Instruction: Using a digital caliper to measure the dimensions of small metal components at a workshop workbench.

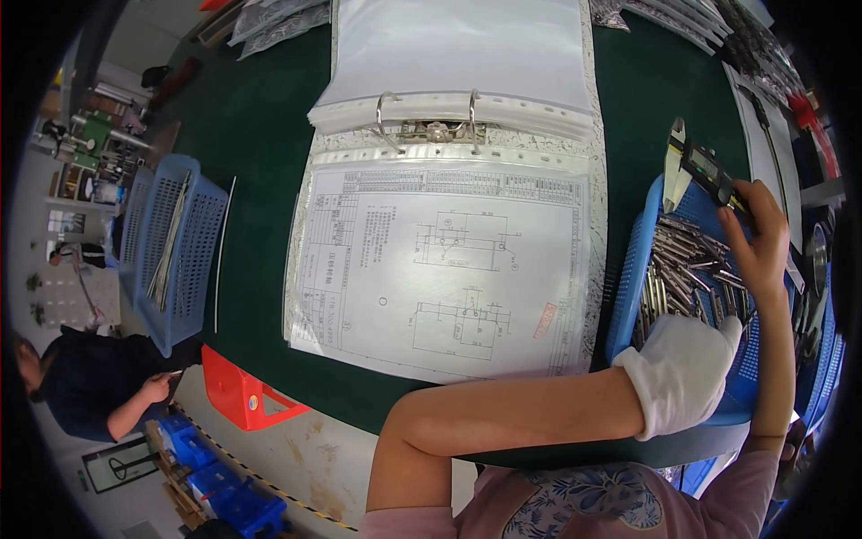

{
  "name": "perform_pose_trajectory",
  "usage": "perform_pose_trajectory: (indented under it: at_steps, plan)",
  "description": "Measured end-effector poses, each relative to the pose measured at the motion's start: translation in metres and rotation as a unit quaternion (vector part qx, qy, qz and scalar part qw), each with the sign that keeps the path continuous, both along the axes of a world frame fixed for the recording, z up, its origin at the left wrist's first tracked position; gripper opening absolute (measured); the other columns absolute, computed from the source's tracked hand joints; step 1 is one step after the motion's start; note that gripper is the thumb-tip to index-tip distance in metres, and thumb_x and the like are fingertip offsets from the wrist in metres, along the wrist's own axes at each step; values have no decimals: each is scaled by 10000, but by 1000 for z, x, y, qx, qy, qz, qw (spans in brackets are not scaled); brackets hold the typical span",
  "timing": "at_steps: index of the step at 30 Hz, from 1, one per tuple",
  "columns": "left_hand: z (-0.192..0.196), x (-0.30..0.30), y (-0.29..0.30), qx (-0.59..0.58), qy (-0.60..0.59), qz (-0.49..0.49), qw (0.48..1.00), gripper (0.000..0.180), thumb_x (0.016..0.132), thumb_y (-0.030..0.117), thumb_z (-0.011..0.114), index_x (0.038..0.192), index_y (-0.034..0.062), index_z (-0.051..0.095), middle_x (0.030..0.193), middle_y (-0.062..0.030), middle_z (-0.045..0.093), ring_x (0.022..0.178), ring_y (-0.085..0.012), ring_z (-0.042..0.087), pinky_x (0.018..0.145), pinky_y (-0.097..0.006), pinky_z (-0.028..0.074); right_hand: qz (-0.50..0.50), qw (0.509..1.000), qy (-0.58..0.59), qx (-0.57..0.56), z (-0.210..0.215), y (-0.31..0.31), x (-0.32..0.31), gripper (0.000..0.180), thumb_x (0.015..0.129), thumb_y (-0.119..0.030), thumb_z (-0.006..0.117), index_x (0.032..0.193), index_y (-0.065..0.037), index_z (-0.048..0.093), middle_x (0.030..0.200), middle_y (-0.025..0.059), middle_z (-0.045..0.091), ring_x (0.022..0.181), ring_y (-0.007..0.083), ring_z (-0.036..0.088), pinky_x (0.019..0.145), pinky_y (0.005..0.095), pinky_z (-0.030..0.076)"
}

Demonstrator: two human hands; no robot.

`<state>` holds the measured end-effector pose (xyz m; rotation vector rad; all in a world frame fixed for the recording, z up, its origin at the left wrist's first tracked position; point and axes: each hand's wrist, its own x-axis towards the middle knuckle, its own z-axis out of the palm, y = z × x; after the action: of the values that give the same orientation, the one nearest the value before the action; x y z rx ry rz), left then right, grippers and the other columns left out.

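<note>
- My hands: 2, apart from each other, both at the pin basket.
- R hand [759,238], bare: closed round 1 caliper [709,171], approx. over the basket's far edge, display facing up. Can't tell if its jaws are apart.
- L hand [687,373], in 1 white glove: over the basket's near edge, fingers at the pins. Can't tell if it grips any.
- 1 blue basket [639,260] under both hands, nr. the table's right edge, toward me. Holds lots of metal pins [687,269], dozens at least; too jumbled for an exact no.
- 1 binder [599,180], open, mid-table [260,180], running from the far edge toward the near one. 2 rings [472,112] showing.
- 1 sheet [530,269] on the binder's near half, in a clear sleeve: 2 main part drawings, 1 red stamp [545,321] nr. its right edge.
- 2 blue baskets [199,251] side by side at the table's left edge; several thin rods [169,242] in the nearer one, exact no. unclear.
- 1 loose rod [224,260] on the table just right of those.
- Clear bags [283,22] at the table's far left corner, a few, overlapping, so no exact count.
- On the floor past the near left edge: 1 red stool [238,391].
- 1 co-worker [103,382] beyond, dark top.
</note>
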<state>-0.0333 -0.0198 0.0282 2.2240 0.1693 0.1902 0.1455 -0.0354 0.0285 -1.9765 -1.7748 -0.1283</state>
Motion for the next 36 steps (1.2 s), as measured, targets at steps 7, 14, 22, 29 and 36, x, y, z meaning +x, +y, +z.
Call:
perform_pose_trajectory:
  at_steps: [7, 14, 22, 29, 36]
  plan:
    - [1, 2, 3, 28, 91, -67, 993, 467, 693, 163, 568, 1056, -109, 461, 663, -102, 606, 630, -225, 624, 509, -299, 466, 2, 1000, -5, 8, -3, -1, 2, 259, 717, -125, 616, 905, 34, 534, 714, 128, 490, 609, 228, 491, 561, 274, 392]
    - [-1, -2, 0, 31, 63, -30, 997, 371, 699, 153, 532, 959, -104, 474, 621, -138, 590, 551, -266, 606, 458, -345, 454, -12, 1000, 5, -5, 0, 1, -3, 255, 714, -120, 619, 900, 34, 536, 707, 125, 487, 608, 227, 489, 563, 272, 393]
    - [3, 1, 26, -630, -24, 129, 766, 241, 911, 249, 372, 919, 37, 486, 854, -139, 600, 783, -193, 600, 664, -256, 469, -4, 1000, -21, 10, 0, 7, -8, 278, 704, -254, 638, 848, -26, 568, 726, 100, 536, 598, 253, 549, 517, 327, 432]
    - [-5, 3, 37, -814, -21, 109, 570, 410, 914, 356, 283, 1031, 19, 485, 1054, -206, 535, 1010, -324, 518, 835, -443, 442, -20, 999, -32, 18, 1, -4, 2, 295, 702, -308, 631, 838, -52, 579, 726, 71, 539, 572, 251, 539, 485, 330, 417]
    - [0, 3, 35, -815, -50, 144, 559, 394, 916, 340, 311, 1037, 3, 473, 1099, -178, 499, 1091, -292, 449, 943, -418, 340, -9, 999, -34, 21, 1, -4, 4, 294, 709, -326, 616, 824, -59, 579, 716, 65, 530, 577, 242, 536, 475, 324, 410]
